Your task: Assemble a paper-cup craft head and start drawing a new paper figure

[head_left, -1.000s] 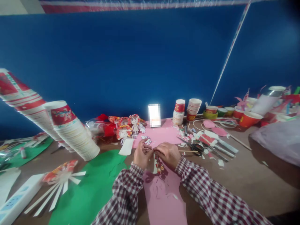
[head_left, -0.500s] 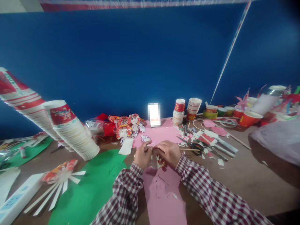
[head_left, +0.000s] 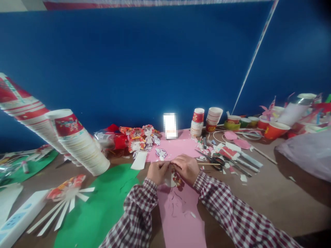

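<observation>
Pinching the upper edge of a small patterned piece (head_left: 177,179), the left hand (head_left: 157,172) and right hand (head_left: 186,168) meet over the pink paper (head_left: 182,220), fingers drawn narrow on it; which fingertips press hardest is hidden. The piece hangs between the palms, red and gold beside a pale part. It looks thin, so a light, even pinch close to the edge, wrists low, should avoid creasing it; pulling the hands apart could tear it.

The brown table (head_left: 271,206) carries a green sheet (head_left: 95,206) to the left, a power strip (head_left: 20,213) by its near left corner, and scissors (head_left: 218,162) right of the hands among scraps. Toward the far edge sit cut-out figures (head_left: 149,137) and a short cup stack (head_left: 197,129). A blue partition (head_left: 155,62) rises behind.
</observation>
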Action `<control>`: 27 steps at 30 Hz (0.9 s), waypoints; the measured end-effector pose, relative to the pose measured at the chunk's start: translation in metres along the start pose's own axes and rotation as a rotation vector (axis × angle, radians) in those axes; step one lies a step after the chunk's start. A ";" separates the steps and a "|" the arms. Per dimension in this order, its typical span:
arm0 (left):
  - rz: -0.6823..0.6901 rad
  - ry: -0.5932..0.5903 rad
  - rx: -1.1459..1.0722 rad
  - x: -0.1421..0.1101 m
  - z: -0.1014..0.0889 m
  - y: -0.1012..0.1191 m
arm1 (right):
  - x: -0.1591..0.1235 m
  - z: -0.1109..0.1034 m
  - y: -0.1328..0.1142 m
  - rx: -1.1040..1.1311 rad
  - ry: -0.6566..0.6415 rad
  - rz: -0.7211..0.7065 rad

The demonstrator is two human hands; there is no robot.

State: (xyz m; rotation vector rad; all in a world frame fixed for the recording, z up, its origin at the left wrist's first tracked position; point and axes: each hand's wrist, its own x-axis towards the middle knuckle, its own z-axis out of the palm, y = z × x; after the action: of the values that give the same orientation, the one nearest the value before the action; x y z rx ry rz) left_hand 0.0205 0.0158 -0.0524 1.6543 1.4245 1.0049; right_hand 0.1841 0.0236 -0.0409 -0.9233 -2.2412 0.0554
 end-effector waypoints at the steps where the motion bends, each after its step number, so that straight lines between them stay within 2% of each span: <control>1: -0.004 -0.006 0.006 0.000 0.000 -0.001 | 0.000 0.000 0.000 0.000 -0.004 -0.001; 7: 0.010 -0.040 0.043 0.002 -0.003 -0.003 | 0.000 0.000 -0.001 0.034 -0.036 -0.007; 19: 0.019 0.036 0.061 0.000 -0.003 0.004 | -0.001 0.003 -0.001 0.005 -0.054 0.062; 27: 0.023 0.010 0.035 -0.001 -0.003 0.005 | -0.002 0.002 0.000 0.015 -0.091 0.084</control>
State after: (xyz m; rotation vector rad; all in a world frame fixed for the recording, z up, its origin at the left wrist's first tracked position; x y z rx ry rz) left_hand 0.0197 0.0145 -0.0464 1.6967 1.4401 1.0071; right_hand 0.1842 0.0231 -0.0437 -1.0249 -2.2808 0.1553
